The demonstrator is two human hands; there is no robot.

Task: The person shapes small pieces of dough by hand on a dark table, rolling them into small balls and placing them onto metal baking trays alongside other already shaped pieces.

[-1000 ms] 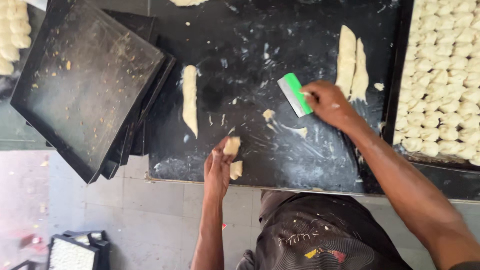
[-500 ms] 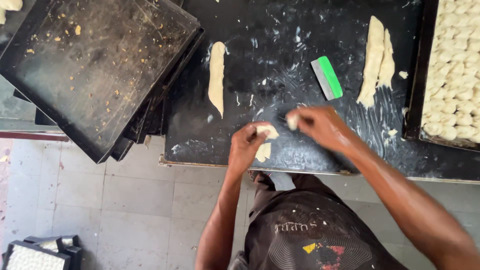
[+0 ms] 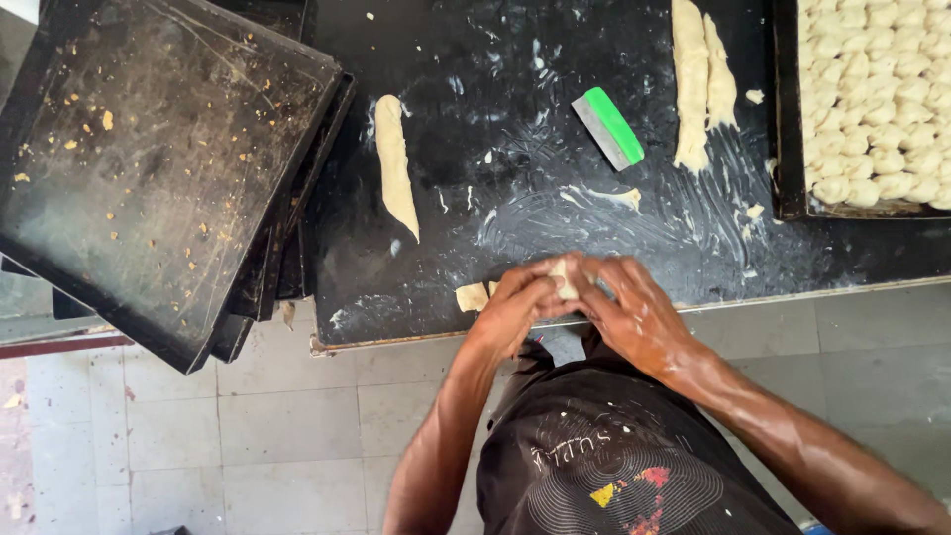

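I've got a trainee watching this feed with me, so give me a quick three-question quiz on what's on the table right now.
1. True or false: the green-handled flat scraper is in the right hand.
2. What do both hands press between them? A) small pale dough piece B) black baking tray C) scraper
3. Which side of the black worktop holds the stack of empty dark metal trays?

Key: 1 false, it lies on the worktop. 2 A; the left hand meets the right around it. 3 The person's left.
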